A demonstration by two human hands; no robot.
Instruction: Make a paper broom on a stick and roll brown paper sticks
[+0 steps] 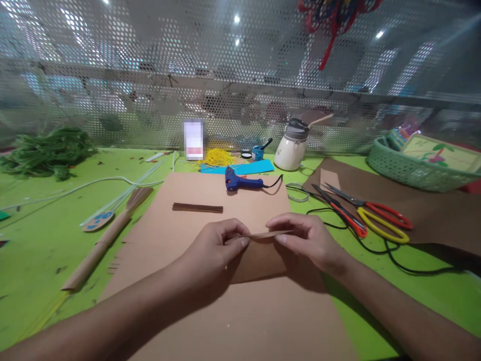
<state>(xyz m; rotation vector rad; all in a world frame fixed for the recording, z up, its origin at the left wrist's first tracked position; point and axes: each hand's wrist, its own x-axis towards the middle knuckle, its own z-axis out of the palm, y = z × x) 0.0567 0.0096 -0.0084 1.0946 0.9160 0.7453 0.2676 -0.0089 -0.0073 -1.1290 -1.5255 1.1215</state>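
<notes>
Between my two hands is a piece of brown paper (259, 260), its far edge raised in a narrow strip that looks like a fold. My left hand (220, 243) pinches the strip's left end between thumb and fingers. On the other end, the thumb and fingers of my right hand (306, 238) are closed. The paper's lower part lies over a larger tan sheet (233, 321). Beyond my left hand rests a dark brown pleated paper strip (197, 207). A blue glue gun (244, 181) lies on its side farther back, its nozzle end to the left.
Scissors with red and yellow handles (376, 213) and a craft knife (343, 213) lie at right, beside a black cord (379, 250). A green basket (421, 168) and a white jar (290, 150) stand behind. At left are a rolled paper tube (101, 245) and green strands (48, 150).
</notes>
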